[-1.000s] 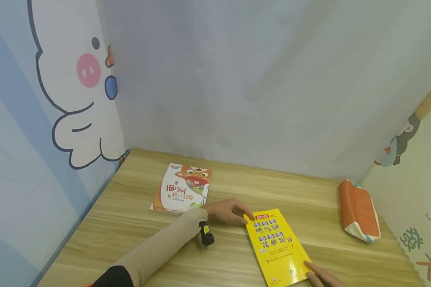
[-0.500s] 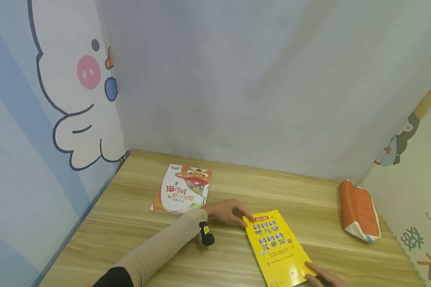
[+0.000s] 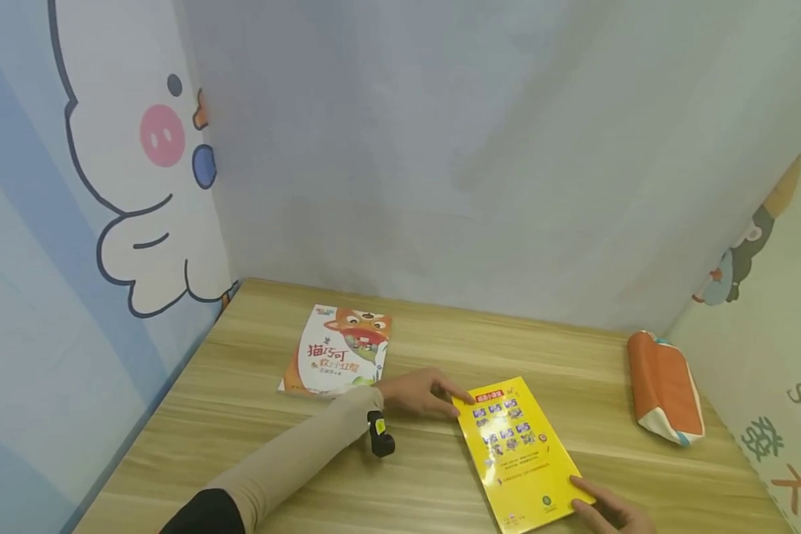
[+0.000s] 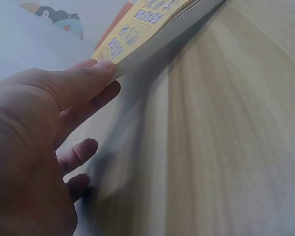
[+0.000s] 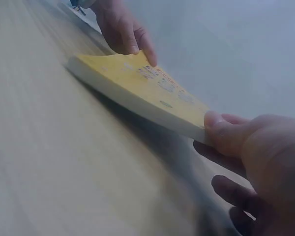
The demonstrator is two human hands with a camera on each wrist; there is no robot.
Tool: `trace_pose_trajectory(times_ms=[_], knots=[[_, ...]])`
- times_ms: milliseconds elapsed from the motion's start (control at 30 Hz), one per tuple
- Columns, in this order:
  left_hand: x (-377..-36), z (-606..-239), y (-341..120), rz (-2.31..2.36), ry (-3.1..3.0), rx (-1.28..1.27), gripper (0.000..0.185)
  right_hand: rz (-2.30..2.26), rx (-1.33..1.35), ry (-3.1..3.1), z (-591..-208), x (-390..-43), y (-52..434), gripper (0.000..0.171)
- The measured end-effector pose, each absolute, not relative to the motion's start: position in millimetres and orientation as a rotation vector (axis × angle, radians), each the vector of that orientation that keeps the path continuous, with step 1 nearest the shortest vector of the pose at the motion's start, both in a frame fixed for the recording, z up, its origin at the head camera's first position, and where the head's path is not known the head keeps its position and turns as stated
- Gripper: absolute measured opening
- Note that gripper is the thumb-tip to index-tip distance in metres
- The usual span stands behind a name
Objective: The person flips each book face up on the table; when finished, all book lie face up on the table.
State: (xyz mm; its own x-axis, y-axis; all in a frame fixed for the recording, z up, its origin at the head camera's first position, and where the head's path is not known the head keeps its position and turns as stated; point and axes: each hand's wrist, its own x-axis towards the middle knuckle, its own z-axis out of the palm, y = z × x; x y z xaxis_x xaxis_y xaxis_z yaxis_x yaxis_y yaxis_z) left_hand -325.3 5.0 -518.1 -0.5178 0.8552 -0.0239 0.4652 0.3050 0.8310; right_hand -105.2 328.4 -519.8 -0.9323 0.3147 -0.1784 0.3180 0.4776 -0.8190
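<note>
Spanning wood-grain desk (image 3: 240,415) | corner walls (image 3: 440,148) | cartoon panels (image 3: 107,185)

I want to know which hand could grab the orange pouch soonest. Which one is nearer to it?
Right. The right hand grips the yellow book's near corner, below the pouch. The left hand holds the far corner, farther away.
</note>
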Motion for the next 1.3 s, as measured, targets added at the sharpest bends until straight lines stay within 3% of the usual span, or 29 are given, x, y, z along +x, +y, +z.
trace_pose_trajectory(times_ms=[467, 767, 1000, 1300], knots=[[-339.5, -479.8, 2.9, 1.164, 2.087, 1.225, 0.036, -1.244, -0.08, 3.084, -481.7, -122.7, 352.1, 0.032], [-343.6, -472.6, -1.6, 1.179, 2.11, 1.156, 0.037, -1.271, -0.131, 3.022, -474.0, -141.4, 358.2, 0.033], [-348.9, -468.8, -8.1, 1.172, 2.02, 1.145, 0.053, -1.352, 0.018, 2.862, -465.1, -146.1, 360.4, 0.042], [-341.8, -465.8, -9.6, 1.272, 2.114, 1.1, 0.039, -1.432, 0.061, 2.741, -465.6, -149.4, 361.9, 0.042]])
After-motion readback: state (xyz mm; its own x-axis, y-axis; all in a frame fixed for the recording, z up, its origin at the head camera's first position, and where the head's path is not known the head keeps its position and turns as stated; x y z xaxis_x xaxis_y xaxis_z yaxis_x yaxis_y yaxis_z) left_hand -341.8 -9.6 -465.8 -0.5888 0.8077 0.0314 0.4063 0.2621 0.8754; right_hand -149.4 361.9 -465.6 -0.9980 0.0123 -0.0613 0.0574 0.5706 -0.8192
